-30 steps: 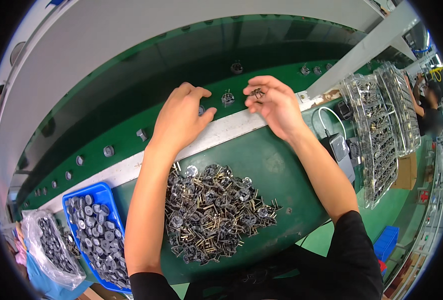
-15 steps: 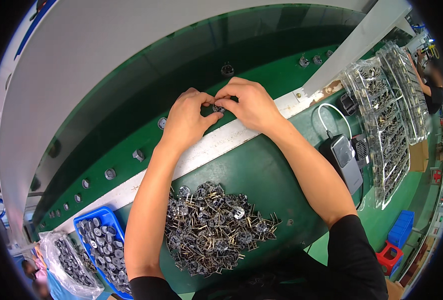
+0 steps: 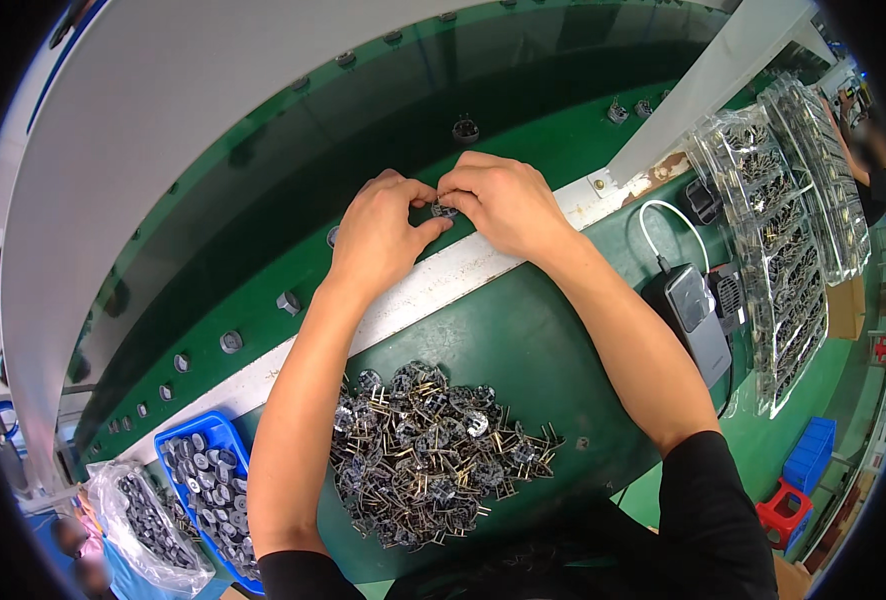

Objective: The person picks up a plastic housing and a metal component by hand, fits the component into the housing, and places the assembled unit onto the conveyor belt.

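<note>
Over the green strip beyond the white rail, my left hand [image 3: 385,232] and my right hand [image 3: 503,203] meet with bent, closed fingers. Between their fingertips is a small dark round part with metal pins [image 3: 445,210], partly covered by the fingers. Just beyond the hands, a similar pronged part [image 3: 465,128] stands on the strip. A grey round cap [image 3: 333,237] peeks out beside my left hand. Between my forearms, a heap of dark round pronged parts [image 3: 433,455] lies on the green tabletop [image 3: 523,330].
Grey caps [image 3: 231,342] sit spaced along the strip at left. A blue tray [image 3: 225,430] and a plastic bag [image 3: 128,500] hold more caps. At right are a power bank [image 3: 698,325] with a white cable and clear trays [image 3: 778,250] of pronged parts. A slanted metal post [image 3: 703,90] rises behind.
Both hands keep their pinch on the pronged part, with only slight finger movement. Caps on the strip appear a little farther right, and the whole view has shifted slightly.
</note>
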`<state>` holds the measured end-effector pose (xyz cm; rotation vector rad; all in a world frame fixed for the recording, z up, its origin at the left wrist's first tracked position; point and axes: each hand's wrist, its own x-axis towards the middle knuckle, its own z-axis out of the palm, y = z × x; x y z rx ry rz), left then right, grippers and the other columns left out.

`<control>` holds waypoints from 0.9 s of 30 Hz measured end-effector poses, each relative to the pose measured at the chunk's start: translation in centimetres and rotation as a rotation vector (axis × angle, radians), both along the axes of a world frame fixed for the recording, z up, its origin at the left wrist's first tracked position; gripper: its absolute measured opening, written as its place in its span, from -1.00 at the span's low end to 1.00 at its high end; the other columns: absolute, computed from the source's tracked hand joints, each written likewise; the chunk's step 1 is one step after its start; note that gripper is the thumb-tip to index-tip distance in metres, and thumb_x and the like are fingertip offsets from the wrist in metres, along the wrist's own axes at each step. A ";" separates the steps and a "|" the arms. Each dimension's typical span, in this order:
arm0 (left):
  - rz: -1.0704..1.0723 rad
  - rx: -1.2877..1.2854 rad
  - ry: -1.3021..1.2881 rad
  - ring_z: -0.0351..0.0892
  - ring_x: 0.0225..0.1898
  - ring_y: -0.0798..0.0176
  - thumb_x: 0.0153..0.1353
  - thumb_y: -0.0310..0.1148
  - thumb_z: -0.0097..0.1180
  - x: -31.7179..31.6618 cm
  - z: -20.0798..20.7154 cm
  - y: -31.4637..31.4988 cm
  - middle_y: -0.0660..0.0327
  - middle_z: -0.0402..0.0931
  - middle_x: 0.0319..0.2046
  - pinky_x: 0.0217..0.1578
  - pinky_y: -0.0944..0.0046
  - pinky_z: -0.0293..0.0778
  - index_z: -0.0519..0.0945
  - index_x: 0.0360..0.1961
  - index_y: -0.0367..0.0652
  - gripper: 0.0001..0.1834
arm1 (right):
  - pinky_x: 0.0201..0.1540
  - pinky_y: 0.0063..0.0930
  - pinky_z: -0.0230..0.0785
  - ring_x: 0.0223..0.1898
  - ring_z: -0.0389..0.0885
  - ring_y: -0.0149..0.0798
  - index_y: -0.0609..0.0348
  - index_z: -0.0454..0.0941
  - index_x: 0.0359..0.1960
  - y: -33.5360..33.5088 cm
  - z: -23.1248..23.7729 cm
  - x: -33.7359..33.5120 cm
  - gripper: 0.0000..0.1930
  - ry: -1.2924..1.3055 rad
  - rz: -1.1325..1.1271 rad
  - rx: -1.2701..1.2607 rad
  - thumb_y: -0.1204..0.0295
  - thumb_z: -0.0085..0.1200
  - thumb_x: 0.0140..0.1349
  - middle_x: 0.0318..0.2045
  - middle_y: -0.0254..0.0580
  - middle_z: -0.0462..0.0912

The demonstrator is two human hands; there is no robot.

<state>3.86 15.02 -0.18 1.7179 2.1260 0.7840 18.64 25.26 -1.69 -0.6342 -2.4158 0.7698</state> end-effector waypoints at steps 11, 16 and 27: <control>0.036 -0.037 -0.022 0.49 -0.34 0.16 0.10 -0.41 0.23 -2.1 3.9 -3.2 0.09 0.53 -0.26 -0.25 0.21 0.45 0.65 -0.13 -0.21 -0.72 | -0.32 -0.16 0.50 -0.39 0.64 0.02 0.19 0.58 -0.38 1.0 -0.7 -0.4 -0.92 -0.047 -0.207 0.245 0.46 0.13 0.15 -0.34 -0.12 0.60; -0.055 0.057 0.048 0.49 -0.37 0.17 0.08 -0.42 0.25 -0.9 2.5 -3.6 0.11 0.49 -0.22 -0.25 0.21 0.47 0.64 -0.02 -0.14 -0.62 | -0.34 -0.21 0.48 -0.45 0.62 -0.02 0.23 0.61 -0.26 0.0 0.5 0.6 -0.83 0.127 -0.260 0.026 0.42 0.14 0.16 -0.33 -0.08 0.62; 0.040 0.052 -0.131 0.61 -0.28 0.17 0.06 -0.51 0.23 0.1 4.1 -4.3 0.05 0.49 -0.16 -0.22 0.25 0.54 0.63 -0.11 -0.28 -0.68 | -0.18 -0.23 0.45 -0.31 0.61 -0.04 0.25 0.65 -0.29 0.2 1.8 3.3 -0.76 0.045 -0.334 -0.160 0.35 0.12 0.09 -0.36 -0.07 0.62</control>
